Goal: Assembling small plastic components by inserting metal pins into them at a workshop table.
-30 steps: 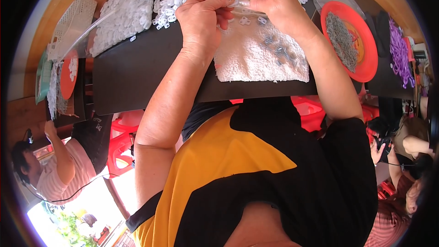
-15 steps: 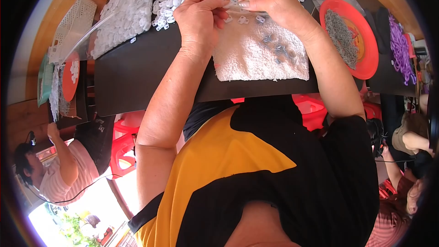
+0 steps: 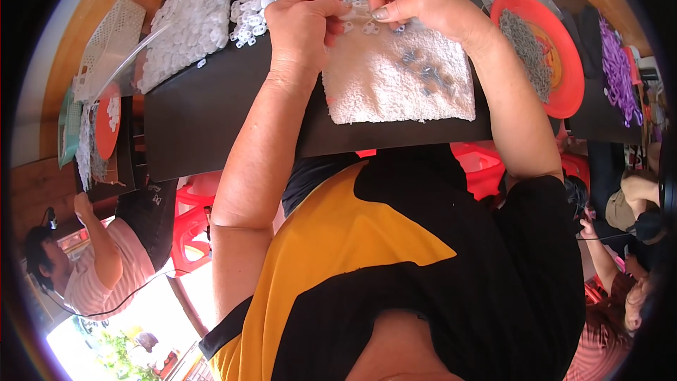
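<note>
Over the far edge of a cream towel (image 3: 395, 92), my left hand (image 3: 303, 20) is closed, thumb and forefinger pressed together. Whatever it holds is too small to make out. Opposite it, my right hand (image 3: 417, 5) pinches with thumb and forefinger; a thin, pale sliver seems to show at the tips. A small gap separates the two sets of fingertips. Small white plastic pieces with holes (image 3: 370, 28) lie on the towel just below my fingers. Farther down the towel are several small grey metal bits (image 3: 427, 74).
A heap of white plastic pieces (image 3: 247, 22) spreads behind my hands. At left is a clear bag of white pieces (image 3: 187, 32). On the right stand a red plate (image 3: 568, 95) with grey metal parts (image 3: 525, 49) and purple strips (image 3: 617, 74). Other people sit at both sides.
My fingertips have drawn slightly apart, the left hand shifting a little to the left. Both hands remain closed above the towel's far edge.
</note>
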The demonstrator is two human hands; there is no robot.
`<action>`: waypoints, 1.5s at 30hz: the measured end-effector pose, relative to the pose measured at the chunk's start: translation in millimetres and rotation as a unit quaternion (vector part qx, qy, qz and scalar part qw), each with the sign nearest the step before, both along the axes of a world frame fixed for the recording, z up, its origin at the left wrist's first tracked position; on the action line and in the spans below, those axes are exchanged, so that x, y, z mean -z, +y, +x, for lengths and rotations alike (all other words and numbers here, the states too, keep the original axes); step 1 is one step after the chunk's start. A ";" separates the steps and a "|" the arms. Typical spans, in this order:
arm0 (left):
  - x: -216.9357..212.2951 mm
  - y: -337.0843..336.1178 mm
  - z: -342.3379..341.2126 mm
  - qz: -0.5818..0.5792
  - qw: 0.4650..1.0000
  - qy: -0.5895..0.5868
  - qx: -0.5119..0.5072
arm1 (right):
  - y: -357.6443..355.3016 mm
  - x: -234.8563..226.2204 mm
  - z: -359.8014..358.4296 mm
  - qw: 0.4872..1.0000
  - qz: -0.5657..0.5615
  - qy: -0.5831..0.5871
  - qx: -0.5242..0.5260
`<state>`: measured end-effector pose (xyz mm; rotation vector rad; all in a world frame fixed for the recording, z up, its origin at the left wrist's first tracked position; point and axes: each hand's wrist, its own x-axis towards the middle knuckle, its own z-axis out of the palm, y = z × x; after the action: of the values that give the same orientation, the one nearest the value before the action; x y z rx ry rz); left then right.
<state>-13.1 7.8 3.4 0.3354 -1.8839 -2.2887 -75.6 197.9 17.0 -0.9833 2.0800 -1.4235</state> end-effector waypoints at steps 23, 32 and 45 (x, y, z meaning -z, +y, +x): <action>2.0 4.8 3.4 0.070 0.996 0.057 0.017 | -10.2 -10.8 18.0 0.985 0.021 0.152 0.081; -3.4 9.8 6.6 0.081 0.992 0.081 0.046 | -17.9 -6.8 20.0 0.987 -0.101 -0.041 0.121; -6.2 1.8 10.0 -0.232 0.957 0.026 0.172 | -1.7 -19.5 13.9 0.969 -0.016 0.226 0.103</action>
<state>-3.1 9.7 9.6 -0.1248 -2.5264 -1.9099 -61.7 196.2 36.4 -1.2271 2.5570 -1.4344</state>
